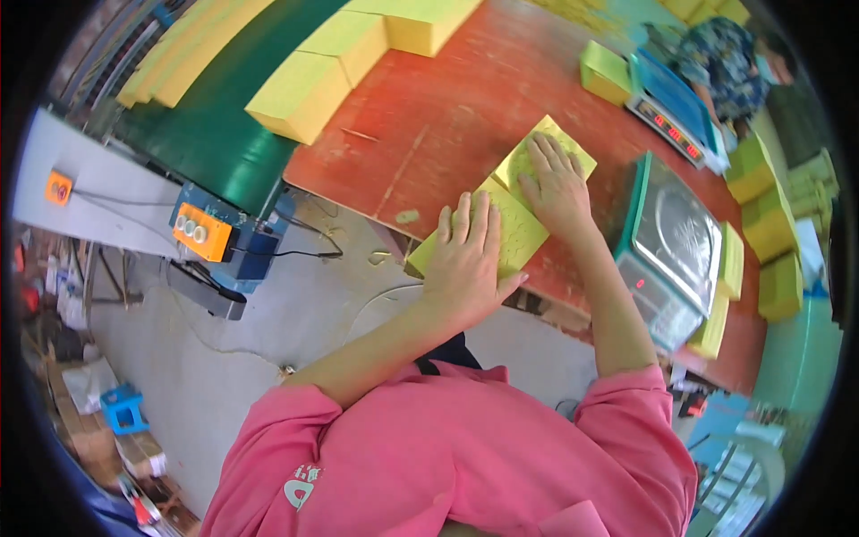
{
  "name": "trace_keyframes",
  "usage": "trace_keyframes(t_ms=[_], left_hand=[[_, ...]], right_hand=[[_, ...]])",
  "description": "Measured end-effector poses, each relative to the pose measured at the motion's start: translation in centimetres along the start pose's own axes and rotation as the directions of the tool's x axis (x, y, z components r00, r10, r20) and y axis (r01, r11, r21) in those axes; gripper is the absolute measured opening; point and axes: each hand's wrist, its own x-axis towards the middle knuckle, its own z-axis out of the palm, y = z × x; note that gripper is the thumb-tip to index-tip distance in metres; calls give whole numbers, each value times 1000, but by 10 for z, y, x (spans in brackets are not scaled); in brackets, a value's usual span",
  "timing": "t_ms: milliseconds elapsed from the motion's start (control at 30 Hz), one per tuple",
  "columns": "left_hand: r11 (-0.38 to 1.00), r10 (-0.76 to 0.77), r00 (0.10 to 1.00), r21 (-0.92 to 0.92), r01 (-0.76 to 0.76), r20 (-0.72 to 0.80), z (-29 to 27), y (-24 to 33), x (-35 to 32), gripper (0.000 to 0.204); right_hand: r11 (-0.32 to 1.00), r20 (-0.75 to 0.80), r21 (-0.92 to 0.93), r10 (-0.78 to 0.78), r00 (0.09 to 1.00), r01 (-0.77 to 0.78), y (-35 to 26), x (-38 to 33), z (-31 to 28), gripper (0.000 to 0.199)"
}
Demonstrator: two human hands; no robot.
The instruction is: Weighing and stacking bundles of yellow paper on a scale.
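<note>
Your left grip (461,268) is lying flat, fingers slightly spread, on a yellow block (521,231) seemingly jutting past the red bench's (429,134) edge; your right grip (559,192) is resting likewise on the adjoining far block (515,167), apparently steadying both.

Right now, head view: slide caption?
Left hand and right hand rest on adjacent yellow blocks at a red table.

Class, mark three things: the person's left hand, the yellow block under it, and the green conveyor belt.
Left hand (460,271): head view, back of the hand.
Yellow block (522,234): head view, uncovered part of its top.
Green conveyor belt (213,121): head view, bare upper surface.
</note>
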Motion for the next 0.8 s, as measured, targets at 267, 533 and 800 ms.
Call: trace_keyframes(t_ms=[267, 533, 800], left_hand=[[997, 57, 998, 60, -56, 1, 28, 27, 4, 91], [993, 97, 991, 61, -103, 88, 8, 46, -2, 96], [216, -183, 934, -914, 343, 307, -39, 14, -42, 73]], right_hand=[[774, -270, 592, 453, 850, -224, -34, -120, -84, 23], [-793, 696, 582, 370, 616, -182, -105, -211, 49, 40], [142, 213, 951, 343, 915, -274, -107, -199, -81, 40]])
